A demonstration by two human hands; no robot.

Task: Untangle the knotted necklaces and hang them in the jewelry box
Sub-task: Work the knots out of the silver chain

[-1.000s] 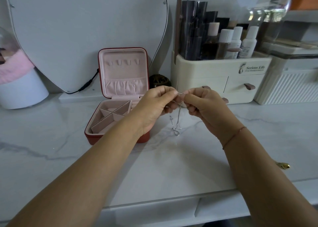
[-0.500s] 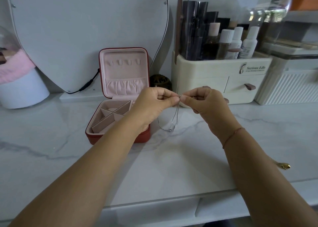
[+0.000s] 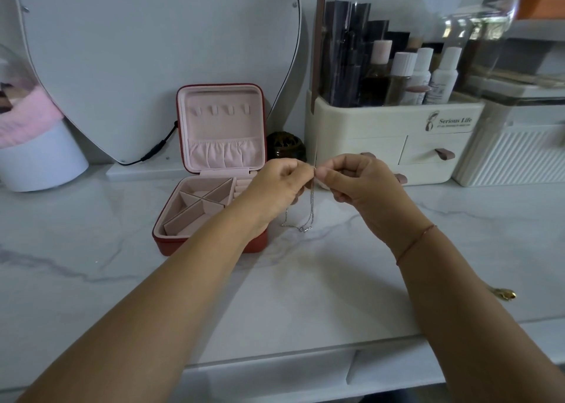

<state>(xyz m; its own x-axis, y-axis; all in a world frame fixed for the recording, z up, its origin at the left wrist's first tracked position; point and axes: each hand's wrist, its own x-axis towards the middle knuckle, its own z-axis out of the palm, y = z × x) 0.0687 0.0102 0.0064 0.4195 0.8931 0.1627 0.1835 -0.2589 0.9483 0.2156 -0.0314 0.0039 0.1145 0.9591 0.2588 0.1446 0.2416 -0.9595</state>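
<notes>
Silver necklace (image 3: 309, 210) dangles above the marble bench (image 3: 91, 249), pinched between left hand (image 3: 279, 188) and right hand (image 3: 363, 185). Open red jewelry box (image 3: 211, 170) sits left; cosmetics organizer (image 3: 394, 136) stands behind.

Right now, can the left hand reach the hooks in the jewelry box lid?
Probably yes: the lid stands open, nothing lies between the left hand and the hooks; yet it and the right hand pinch the necklace.

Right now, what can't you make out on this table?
Head view, silver necklace: too thin to tell knots; fingertips of the left hand and right hand cover its top.
Head view, jewelry box: left wrist hides its right-hand compartments.
Head view, gold piece: too small to identify.
</notes>
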